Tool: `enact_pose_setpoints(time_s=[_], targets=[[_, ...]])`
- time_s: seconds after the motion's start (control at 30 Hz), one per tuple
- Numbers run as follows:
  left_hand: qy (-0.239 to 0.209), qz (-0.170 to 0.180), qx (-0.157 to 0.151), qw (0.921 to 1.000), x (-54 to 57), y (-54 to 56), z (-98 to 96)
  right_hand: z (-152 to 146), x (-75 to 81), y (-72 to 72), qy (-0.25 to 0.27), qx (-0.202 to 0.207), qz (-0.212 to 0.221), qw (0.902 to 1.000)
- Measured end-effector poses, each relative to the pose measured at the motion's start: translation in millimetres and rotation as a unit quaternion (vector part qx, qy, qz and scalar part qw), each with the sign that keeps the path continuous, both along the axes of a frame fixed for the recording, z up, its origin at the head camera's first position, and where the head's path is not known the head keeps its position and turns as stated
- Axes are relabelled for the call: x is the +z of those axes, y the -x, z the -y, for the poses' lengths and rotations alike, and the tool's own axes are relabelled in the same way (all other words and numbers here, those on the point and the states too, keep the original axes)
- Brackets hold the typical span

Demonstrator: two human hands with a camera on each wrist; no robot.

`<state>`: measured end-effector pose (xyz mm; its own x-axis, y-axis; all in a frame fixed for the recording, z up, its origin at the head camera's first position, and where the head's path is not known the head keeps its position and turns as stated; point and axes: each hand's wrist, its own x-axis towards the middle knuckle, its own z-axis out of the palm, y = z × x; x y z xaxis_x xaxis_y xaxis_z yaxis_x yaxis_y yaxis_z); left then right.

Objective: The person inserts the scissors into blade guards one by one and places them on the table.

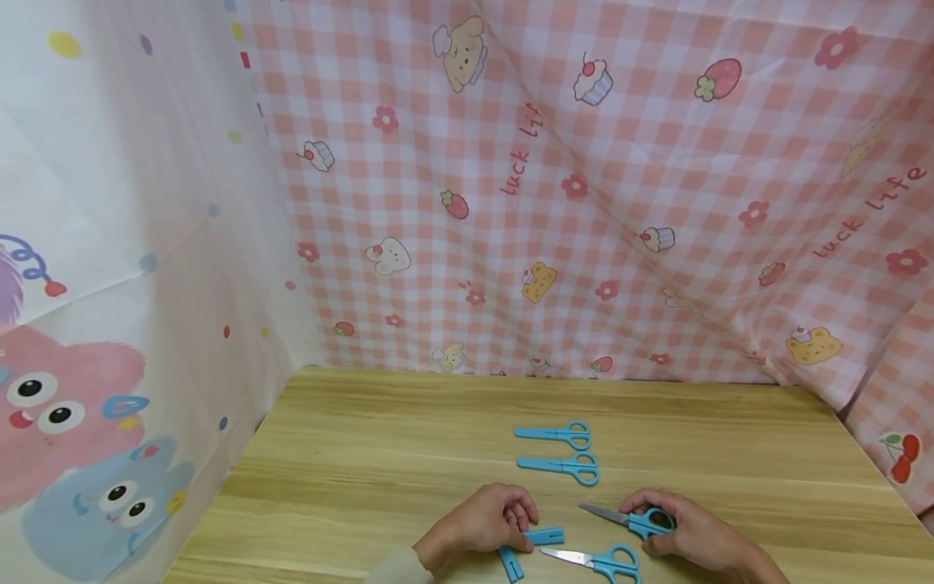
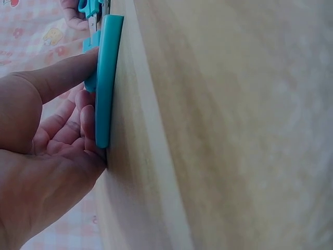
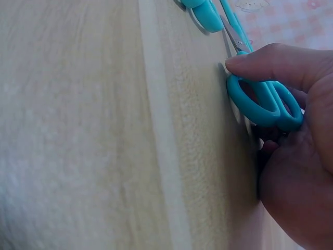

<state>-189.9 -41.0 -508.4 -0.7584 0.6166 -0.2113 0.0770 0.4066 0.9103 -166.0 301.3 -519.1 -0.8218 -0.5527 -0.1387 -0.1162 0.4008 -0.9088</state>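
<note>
My left hand (image 1: 492,519) holds the left end of a light blue scissor blade cover (image 1: 547,536) between thumb and curled fingers, low over the table. A second blue cover (image 1: 511,565) lies just below that hand; in the left wrist view this cover (image 2: 108,83) stands in front of the fingers and partly hides their grip. In my right hand (image 1: 689,531) are blue-handled scissors (image 1: 642,523), gripped by the handles, bare blades pointing left. The right wrist view shows the thumb across the handles (image 3: 255,107). Another uncovered pair of scissors (image 1: 601,561) lies between the hands.
Farther back on the wooden table (image 1: 379,454), two covered pairs of blue scissors, an upper (image 1: 554,434) and a lower one (image 1: 558,466), lie side by side, handles to the right. A pink checked curtain (image 1: 511,243) hangs behind, with a white printed sheet (image 1: 204,243) at the left.
</note>
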Motion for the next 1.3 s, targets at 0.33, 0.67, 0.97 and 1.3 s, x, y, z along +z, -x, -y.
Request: enact_pose_setpoints(time_s=[0.33, 0.67, 0.97, 1.3], targets=[[-0.033, 0.019, 0.023, 0.999, -0.4, -0.9, -0.1, -0.6, -1.8, 1.2, 0.016, 0.003, 0.021, 0.9997], [-0.024, 0.064, 0.06, 0.9959, 2.3, 0.1, -2.9, -1.9, -2.0, -1.6, 0.038, 0.003, -0.022, 0.9991], [-0.043, 0.06, 0.079, 0.9941, -0.7, 1.3, -5.4, -2.6, -3.6, -0.2, 0.066, -0.004, -0.054, 0.9963], [-0.063, 0.033, 0.093, 0.9932, 2.4, 2.5, -7.4, -0.8, 3.1, 1.9, 0.044, -0.045, -0.03, 0.9976]])
